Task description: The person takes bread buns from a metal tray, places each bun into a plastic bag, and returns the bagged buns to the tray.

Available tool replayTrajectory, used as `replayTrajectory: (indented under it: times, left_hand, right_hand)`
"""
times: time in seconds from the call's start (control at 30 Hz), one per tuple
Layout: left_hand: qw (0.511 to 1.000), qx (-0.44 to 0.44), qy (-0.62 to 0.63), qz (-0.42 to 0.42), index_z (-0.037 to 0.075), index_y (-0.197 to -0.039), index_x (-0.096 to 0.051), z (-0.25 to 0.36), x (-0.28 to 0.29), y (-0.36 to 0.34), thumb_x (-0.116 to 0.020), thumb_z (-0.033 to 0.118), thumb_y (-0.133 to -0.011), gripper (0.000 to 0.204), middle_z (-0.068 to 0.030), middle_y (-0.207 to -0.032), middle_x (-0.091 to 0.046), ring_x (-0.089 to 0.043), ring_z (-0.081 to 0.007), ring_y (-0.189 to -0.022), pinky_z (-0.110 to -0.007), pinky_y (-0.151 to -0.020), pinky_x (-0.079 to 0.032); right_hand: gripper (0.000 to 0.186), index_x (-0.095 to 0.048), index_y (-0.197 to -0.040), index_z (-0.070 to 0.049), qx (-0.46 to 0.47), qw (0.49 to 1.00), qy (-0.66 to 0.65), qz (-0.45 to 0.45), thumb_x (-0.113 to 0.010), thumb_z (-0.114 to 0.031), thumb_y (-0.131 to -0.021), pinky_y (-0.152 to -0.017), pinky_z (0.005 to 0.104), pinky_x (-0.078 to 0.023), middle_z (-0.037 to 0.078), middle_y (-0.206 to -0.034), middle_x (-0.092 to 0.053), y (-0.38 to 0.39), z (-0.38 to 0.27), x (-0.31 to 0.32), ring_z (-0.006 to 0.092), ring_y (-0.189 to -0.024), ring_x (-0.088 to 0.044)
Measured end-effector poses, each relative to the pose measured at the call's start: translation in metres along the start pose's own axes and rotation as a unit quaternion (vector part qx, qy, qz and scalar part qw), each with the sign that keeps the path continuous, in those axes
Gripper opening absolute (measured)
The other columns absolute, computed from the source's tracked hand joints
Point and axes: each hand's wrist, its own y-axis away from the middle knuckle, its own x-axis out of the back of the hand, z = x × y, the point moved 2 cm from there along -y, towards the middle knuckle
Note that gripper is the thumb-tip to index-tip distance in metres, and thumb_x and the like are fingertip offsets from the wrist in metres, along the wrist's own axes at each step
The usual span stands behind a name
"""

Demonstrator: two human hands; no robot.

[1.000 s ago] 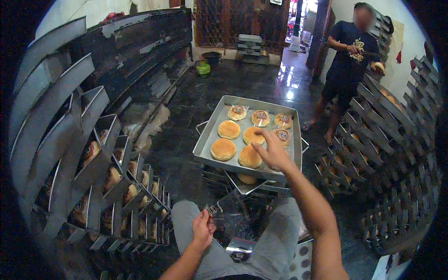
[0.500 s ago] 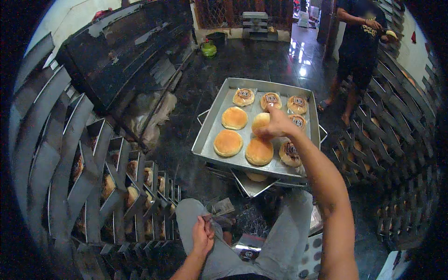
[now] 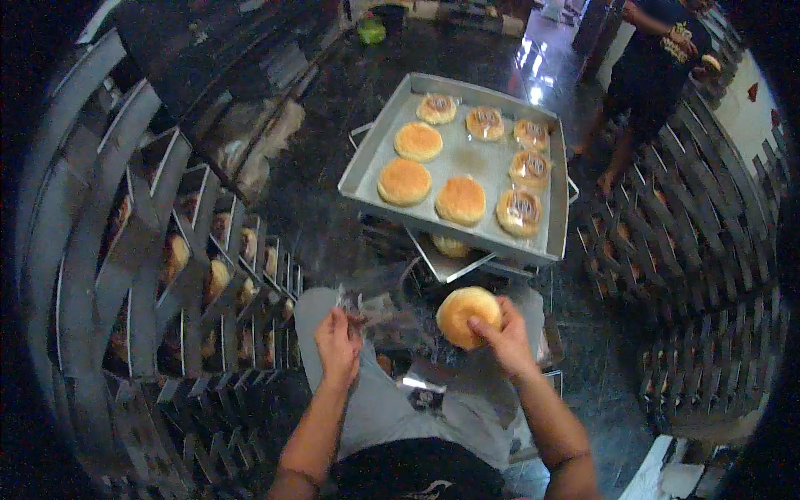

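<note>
My right hand (image 3: pixel 505 337) grips a round golden bun (image 3: pixel 467 317) over my lap, thumb pressed on its top. Over my left thigh, my left hand (image 3: pixel 337 346) is pinched on what looks like a thin clear plastic bag (image 3: pixel 353 302), blurred at the fingertips. Beyond my knees a square metal baking tray (image 3: pixel 367 187) holds more buns. Unwrapped ones, such as the near-left bun (image 3: pixel 404 182) and the near-middle bun (image 3: pixel 460 200), sit on its left and front. Buns in clear printed wrappers, such as the near-right wrapped bun (image 3: pixel 518 212), line the far and right sides.
The tray rests on other stacked trays (image 3: pixel 454 265). Tall stacks of bun-filled trays rise at left (image 3: pixel 158 250) and right (image 3: pixel 700 250). A person in dark clothes (image 3: pixel 658 75) stands at the far right with a bun. A green gas cylinder (image 3: pixel 372 31) stands far back.
My right hand has lifted a bun from the tray's middle and brought it back over my lap. My left hand has risen slightly from my thigh. The view has tilted down.
</note>
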Motion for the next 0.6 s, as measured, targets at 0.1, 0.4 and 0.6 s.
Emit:
replayTrajectory:
  times: [0.1, 0.4, 0.6]
  left_hand:
    - [0.995, -0.011, -0.096, -0.014, 0.004, -0.089, -0.064, -0.006, 0.002, 0.009, -0.058, 0.029, -0.105, 0.031, 0.0042, -0.063, -0.052, -0.044, -0.0046, -0.051, -0.024, -0.045, -0.034]
    - [0.928, -0.054, -0.147, -0.336, 0.007, -0.154, -0.030, -0.006, -0.057, 0.036, -0.073, 0.027, -0.093, 0.077, -0.0134, -0.143, -0.050, -0.053, -0.0243, -0.126, -0.039, -0.106, -0.043]
    - [0.910, 0.030, 0.231, -0.342, 0.011, -0.161, -0.012, 0.027, -0.130, 0.077, -0.072, 0.034, -0.087, 0.098, -0.0175, -0.165, -0.023, -0.025, -0.0340, -0.152, -0.049, -0.123, -0.024]
  right_hand:
    - [0.049, -0.054, -0.128, -0.003, 0.045, 0.938, -0.341, 0.036, -0.078, -0.018, -0.089, -0.094, 0.0321, -0.052, 0.008, -0.117, -0.066, 0.051, -0.017, -0.029, 0.0172, -0.112, -0.063]
    - [0.050, -0.059, -0.133, -0.003, 0.277, 0.944, 0.179, 0.029, -0.074, -0.010, -0.086, -0.108, 0.0393, -0.044, 0.015, -0.133, -0.065, 0.104, -0.025, -0.020, 0.0275, -0.126, -0.061]
    - [0.066, -0.057, -0.140, -0.006, 0.441, 0.846, 0.297, 0.041, -0.067, -0.002, -0.074, -0.120, 0.0589, -0.022, 0.019, -0.149, -0.052, 0.106, -0.030, -0.060, 0.0375, -0.142, -0.045]
